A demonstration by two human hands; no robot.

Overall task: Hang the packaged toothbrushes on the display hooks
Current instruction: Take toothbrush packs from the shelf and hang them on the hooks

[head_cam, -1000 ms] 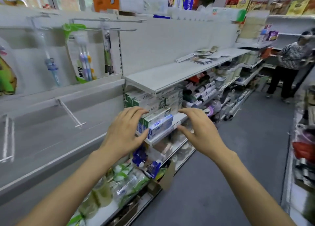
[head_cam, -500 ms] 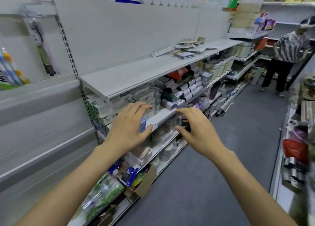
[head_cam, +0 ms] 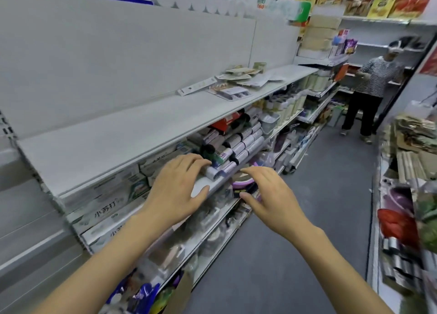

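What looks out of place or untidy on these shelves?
Flat packets lie loose in a scattered heap on the upper white shelf, which holds little else, while the shelves below it are tightly packed. Both hands hold nothing.

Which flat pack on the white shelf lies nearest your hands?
The long narrow white pack, at the pile's left end; the other packs lie farther along the shelf.
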